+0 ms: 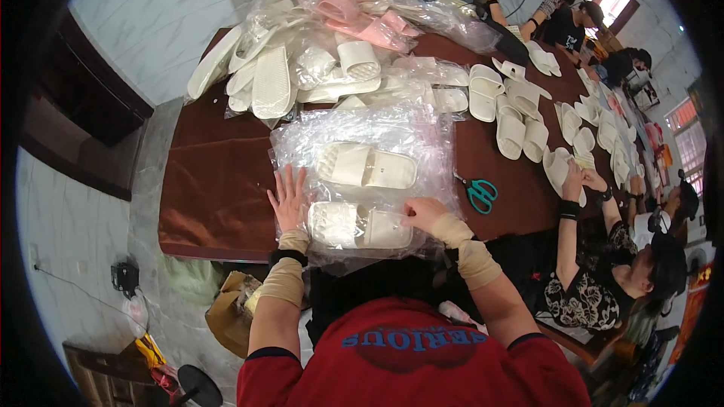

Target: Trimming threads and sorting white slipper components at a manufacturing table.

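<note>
Hands at near table edge, both over a clear plastic bag stack [377, 124] on the dark brown table [219, 181]. Left hand [289, 200] flat, fingers spread wide, palm down on the plastic just left of the bagged white slipper [360, 226]. Right hand [424, 213] fingers curled narrow, pinching the plastic at the slipper's right end; whether it grips the slipper itself or only the film, cannot tell. Both forearms in beige sleeves, black band on left wrist. Second white slipper [367, 166] lies just beyond the first, on the same plastic sheets, toe to the right. Teal-handled scissors [480, 194] on bare tabletop to the right of the plastic, near but apart. Person in black patterned top at right side of table, one hand [575, 181] raised at a slipper there. Farther back left, a heap of white slippers in clear bags [271, 75]; behind it pink slippers in plastic [354, 11]. Right of centre, loose white slippers in rows [513, 117] running away down the long table, more people seated along the far right end. Table is long, brown cloth-like top, edge curving with the lens. Floor pale marble tile [151, 15], dark wood cabinet [83, 90] at left wall. Crumpled brown paper and bags [234, 309] on floor under the near left corner. Bright window [612, 1] at far right.
</note>
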The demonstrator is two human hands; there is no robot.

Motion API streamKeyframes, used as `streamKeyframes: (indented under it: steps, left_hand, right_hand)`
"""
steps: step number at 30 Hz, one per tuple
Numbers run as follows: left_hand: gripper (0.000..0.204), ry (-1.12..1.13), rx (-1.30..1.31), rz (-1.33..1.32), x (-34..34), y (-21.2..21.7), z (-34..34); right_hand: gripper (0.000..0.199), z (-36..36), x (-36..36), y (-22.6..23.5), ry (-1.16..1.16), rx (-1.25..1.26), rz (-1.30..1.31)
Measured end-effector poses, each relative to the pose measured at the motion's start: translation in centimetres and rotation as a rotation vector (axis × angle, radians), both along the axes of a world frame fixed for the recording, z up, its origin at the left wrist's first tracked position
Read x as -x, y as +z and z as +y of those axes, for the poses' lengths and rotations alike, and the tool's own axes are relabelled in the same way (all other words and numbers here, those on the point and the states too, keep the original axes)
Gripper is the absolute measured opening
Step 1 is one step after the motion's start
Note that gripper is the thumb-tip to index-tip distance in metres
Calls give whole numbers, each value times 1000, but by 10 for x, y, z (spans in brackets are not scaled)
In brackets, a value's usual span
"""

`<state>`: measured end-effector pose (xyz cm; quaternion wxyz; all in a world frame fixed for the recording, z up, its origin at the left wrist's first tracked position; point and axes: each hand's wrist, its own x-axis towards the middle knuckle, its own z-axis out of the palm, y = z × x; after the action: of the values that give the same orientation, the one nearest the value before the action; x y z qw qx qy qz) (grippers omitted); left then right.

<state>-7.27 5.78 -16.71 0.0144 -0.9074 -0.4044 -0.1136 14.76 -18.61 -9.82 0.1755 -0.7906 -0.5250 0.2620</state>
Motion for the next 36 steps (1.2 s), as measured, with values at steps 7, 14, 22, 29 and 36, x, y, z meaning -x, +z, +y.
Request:
streamKeyframes:
  steps: [7,14,22,29,36]
  left_hand:
    - [65,-17,13,-82,-5,16,-8]
    - [68,-25,44,-50,-3,18,-9]
    - [42,-65,45,-130,-3,23,-10]
    - [48,-149,400,-307,14,14,16]
    - [32,-203,364,-762,14,67,30]
  right_hand:
    - [30,4,-29,-37,-511,-340,703]
    - [38,26,-32,-49,-606,-338,307]
    - [40,61,-37,-64,-621,-465,533]
    - [28,71,-42,-56,-502,-432,768]
    - [29,71,-43,-53,-387,-648,652]
